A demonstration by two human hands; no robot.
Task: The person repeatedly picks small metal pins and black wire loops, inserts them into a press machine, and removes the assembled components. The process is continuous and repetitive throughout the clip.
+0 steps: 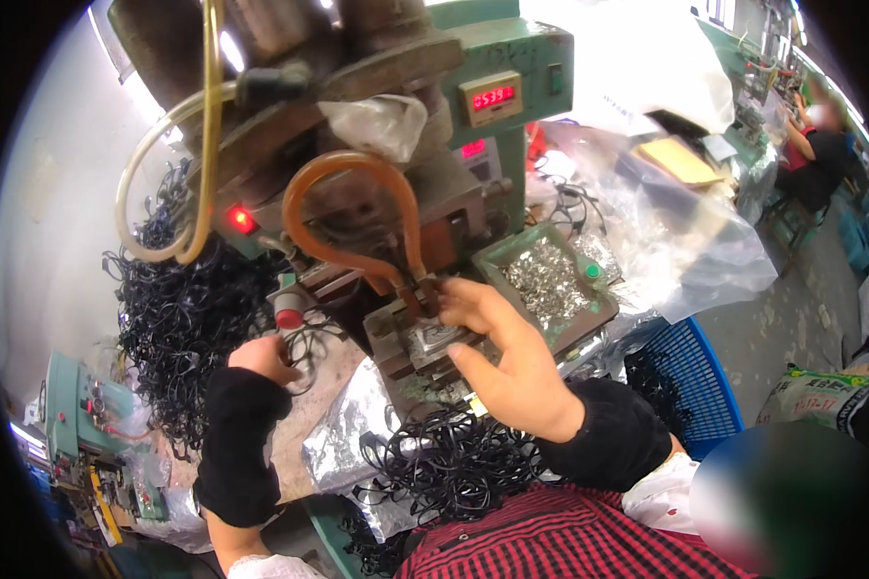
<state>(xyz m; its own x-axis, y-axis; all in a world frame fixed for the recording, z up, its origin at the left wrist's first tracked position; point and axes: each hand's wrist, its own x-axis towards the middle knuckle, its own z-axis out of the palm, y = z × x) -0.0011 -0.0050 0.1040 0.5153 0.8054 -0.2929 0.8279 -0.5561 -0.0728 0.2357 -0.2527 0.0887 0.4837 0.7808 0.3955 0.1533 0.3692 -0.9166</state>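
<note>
My right hand [517, 372] reaches over the metal die block [433, 338] of a bench press, thumb and fingers apart. Its fingertips are at the block's right side, close to the brass-coloured fittings at the lower ends of an orange-brown hose [294, 207]; whether they touch is hard to tell. My left hand [264, 359] is closed, just below a red push button [288, 317] and apart from it. Thin black cable loops [309, 362] lie beside its fingers; what the fingers hold, if anything, is hidden. Both forearms wear black sleeves.
A green tray [603, 311] of small silvery metal parts stands right of the die. Black cables [169, 328] heap up at the left, and another bundle [459, 458] lies before my lap. A blue basket [710, 376] stands at the right. Another person [816, 154] sits far right.
</note>
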